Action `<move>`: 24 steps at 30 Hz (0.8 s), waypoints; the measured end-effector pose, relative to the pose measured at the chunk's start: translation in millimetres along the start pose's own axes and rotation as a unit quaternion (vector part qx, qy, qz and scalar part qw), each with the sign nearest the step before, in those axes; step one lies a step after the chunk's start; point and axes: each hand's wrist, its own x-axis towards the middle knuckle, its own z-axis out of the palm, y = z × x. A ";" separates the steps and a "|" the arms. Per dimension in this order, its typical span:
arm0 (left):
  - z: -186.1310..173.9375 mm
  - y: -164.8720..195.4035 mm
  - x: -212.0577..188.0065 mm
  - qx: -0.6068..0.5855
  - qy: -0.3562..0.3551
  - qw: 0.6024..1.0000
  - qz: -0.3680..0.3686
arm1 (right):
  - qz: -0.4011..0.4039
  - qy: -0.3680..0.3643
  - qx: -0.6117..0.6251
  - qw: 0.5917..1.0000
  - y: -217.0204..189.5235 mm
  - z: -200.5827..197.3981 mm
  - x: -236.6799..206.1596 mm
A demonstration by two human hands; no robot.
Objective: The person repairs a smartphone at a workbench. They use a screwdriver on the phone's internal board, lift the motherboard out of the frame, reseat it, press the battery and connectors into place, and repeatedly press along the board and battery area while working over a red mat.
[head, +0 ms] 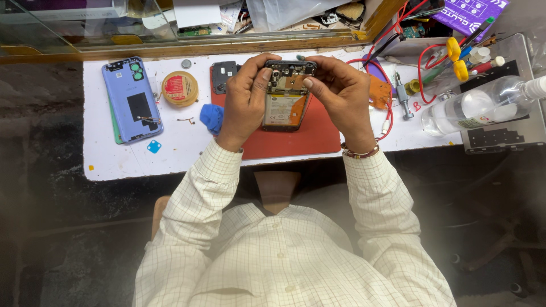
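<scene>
An opened phone with its back off shows a battery and circuit board. It is held upright above a red mat. My left hand grips its left side, thumb near the top board. My right hand grips the right side, its thumb pressed on the upper board. The phone's blue back cover lies face down at the left of the white worktop. A small black cover plate rests just left of my left hand.
A round tin with a red label, a blue cloth piece and a small blue square lie on the worktop. At right are a clear bottle, a screwdriver, red wires and yellow-handled tools.
</scene>
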 end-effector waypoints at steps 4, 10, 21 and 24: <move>-0.6 -3.8 -0.1 -0.011 -0.009 1.000 -0.004 | 0.011 0.009 -0.014 1.000 2.0 1.1 0.7; -3.7 -12.0 1.0 -0.045 -0.032 0.998 -0.020 | 0.023 0.011 -0.003 1.000 5.4 -1.3 1.5; -2.4 -27.1 8.5 -0.087 -0.041 0.994 -0.045 | 0.040 0.035 0.039 0.998 12.1 1.4 9.3; -1.7 -30.9 10.1 -0.119 -0.045 0.990 -0.057 | 0.040 0.042 0.039 0.998 13.1 3.3 11.6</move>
